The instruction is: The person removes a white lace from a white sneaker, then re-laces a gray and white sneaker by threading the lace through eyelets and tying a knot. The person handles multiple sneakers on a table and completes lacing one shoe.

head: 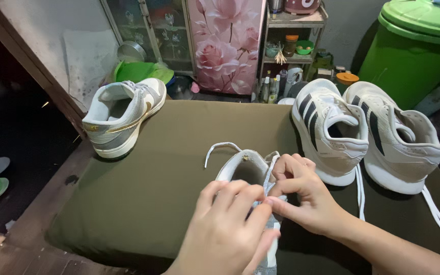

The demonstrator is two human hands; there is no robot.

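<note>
Item: grey sneaker [244, 170], centre of the olive cushion [169, 168], under my hands. My left hand [227, 229] and right hand [301, 196] both pinch its white lace [219, 147] at the eyelets. Advice: keep lace flat, tension even; matching sneaker [123, 114] and striped pair [367, 135] lie apart.

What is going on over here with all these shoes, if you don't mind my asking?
A person is working on the laces of a grey sneaker lying on an olive-green cushion. The left hand covers the shoe's front, and the right hand pinches a white lace beside it. The matching grey sneaker stands at the cushion's far left corner, and a pair of white sneakers with dark stripes sits to the right.
</note>
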